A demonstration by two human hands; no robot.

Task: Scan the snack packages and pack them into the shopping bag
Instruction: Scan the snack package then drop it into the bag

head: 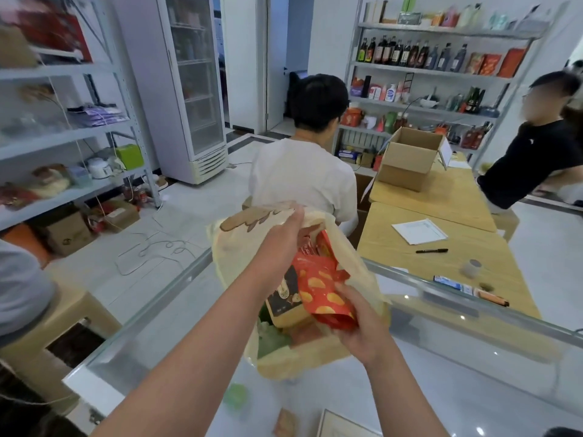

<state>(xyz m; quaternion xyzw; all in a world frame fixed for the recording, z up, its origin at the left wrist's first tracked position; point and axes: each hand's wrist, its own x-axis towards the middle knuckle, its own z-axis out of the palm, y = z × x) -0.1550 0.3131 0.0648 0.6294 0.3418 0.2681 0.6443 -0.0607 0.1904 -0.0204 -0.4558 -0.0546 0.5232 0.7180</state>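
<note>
Just beyond the right hand [359,329], whose grip pinches the near end of the red chip packet [325,294], the packet's long axis runs forward and down into the shopping bag [318,361] on the glass counter [473,389]. The left hand [284,238], farther off, grips the bag's far rim, holding its mouth open. The right hand likely only needs to push forward.

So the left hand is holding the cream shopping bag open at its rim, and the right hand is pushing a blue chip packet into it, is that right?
Not quite: the packet is red, not blue. The head view shows the right hand gripping a red snack packet printed with yellow chips at the mouth of the cream plastic shopping bag, while the left hand holds the bag's far rim up and open.
</note>
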